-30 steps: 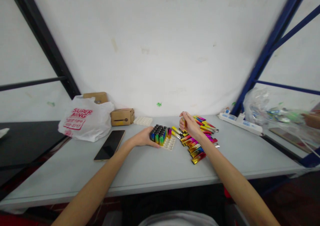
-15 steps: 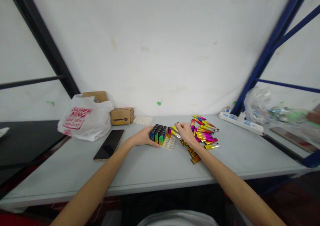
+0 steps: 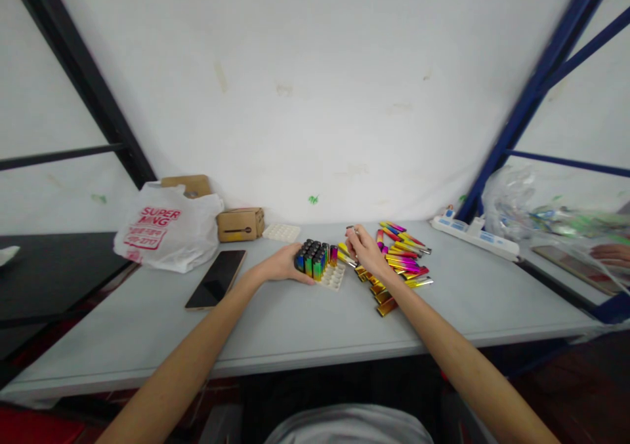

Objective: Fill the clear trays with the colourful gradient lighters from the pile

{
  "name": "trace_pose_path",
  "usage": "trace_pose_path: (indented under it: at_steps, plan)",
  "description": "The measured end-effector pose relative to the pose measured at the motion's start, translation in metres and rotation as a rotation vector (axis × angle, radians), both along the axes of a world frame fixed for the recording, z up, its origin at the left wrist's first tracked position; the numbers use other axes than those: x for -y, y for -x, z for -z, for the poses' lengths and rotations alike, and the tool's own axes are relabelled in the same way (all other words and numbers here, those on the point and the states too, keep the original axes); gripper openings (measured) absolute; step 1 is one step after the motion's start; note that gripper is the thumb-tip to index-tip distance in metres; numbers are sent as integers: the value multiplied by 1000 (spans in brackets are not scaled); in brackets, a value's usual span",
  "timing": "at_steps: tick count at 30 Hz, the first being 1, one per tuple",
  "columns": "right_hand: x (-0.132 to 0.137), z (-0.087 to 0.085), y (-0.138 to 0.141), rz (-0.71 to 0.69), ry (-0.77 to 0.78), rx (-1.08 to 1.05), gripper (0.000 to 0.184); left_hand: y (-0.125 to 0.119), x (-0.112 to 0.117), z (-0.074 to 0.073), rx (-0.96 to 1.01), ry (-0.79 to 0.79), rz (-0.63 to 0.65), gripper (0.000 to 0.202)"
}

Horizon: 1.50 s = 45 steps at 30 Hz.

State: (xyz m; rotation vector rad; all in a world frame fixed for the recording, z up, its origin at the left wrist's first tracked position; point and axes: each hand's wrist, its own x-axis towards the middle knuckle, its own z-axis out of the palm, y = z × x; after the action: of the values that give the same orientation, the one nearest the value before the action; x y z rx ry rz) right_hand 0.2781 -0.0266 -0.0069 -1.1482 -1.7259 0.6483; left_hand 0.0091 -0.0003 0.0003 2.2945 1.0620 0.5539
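Observation:
A white tray [image 3: 334,279] on the grey table [image 3: 305,326] holds several upright rainbow-coloured lighters [image 3: 313,259] in its left part. My left hand [image 3: 281,265] rests against the tray's left side, fingers curled round it. My right hand [image 3: 363,250] is just right of the tray, pinching a lighter whose dark top shows above the fingers. A loose pile of colourful lighters [image 3: 399,260] lies flat on the table beside and under my right hand.
A dark phone [image 3: 216,286] lies left of the tray. Behind it are a white plastic bag [image 3: 165,232], a small cardboard box [image 3: 240,224] and a spare white tray [image 3: 281,232]. A white power strip [image 3: 475,236] lies at the right. Another person's hand [image 3: 610,254] shows at the far right.
My right hand moved left from the pile to the tray's right side, holding a lighter. The left hand stayed on the tray.

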Motion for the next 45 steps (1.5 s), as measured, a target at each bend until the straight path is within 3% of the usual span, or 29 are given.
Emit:
trace_pose_path:
  at_steps: [6, 17, 24, 29, 33, 35, 39, 45]
  plan:
    - [13, -14, -4, 48, -279, 300, 46, 2, -5, 7, 15, -2, 7, 88]
    - [15, -5, -6, -124, -185, 387, 39, 4, -7, 11, -3, -20, 5, 89]
    - [12, -1, 0, -62, -308, 718, 31, 3, -3, 7, 10, -23, -13, 88]
    - [14, -6, 4, 22, -244, 699, 43, 3, -5, 9, 1, -21, -16, 89]
    - [6, -7, -13, 9, -237, 532, 49, 3, -7, 9, -19, -41, 14, 90]
    - [-3, -5, -25, 25, -259, 504, 43, 3, -7, 9, -39, -51, 25, 89]
    - [-21, 3, -35, -25, -236, 637, 31, 4, -7, 7, -70, -58, -1, 88]
    - [-35, 11, -24, 57, 8, 872, 27, 5, -4, 6, -36, -73, -29, 86]
